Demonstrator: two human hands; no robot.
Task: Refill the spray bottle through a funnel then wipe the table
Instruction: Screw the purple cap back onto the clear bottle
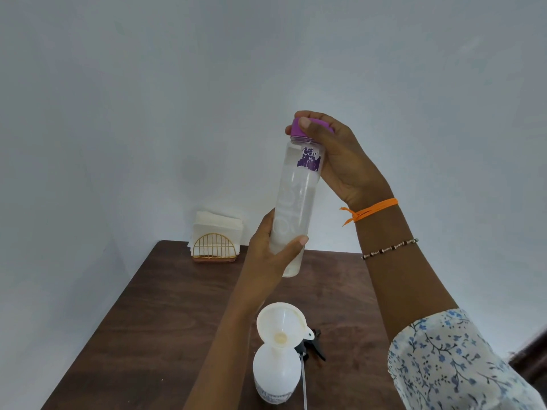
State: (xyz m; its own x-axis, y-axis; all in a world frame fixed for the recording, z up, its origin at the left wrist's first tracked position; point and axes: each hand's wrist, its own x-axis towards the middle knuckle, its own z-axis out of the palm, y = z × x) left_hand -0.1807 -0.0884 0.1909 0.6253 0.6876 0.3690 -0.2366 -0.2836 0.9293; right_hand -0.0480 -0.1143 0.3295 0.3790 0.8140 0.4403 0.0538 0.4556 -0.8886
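I hold a tall clear water bottle upright in the air above the table. My left hand wraps around its lower part. My right hand grips its purple cap from above. Below, near the table's front, stands a white spray bottle with a white funnel seated in its neck. The black spray head with its tube lies on the table just right of the spray bottle.
The brown wooden table stands against a white wall. A gold wire holder with white paper napkins sits at the table's far left corner.
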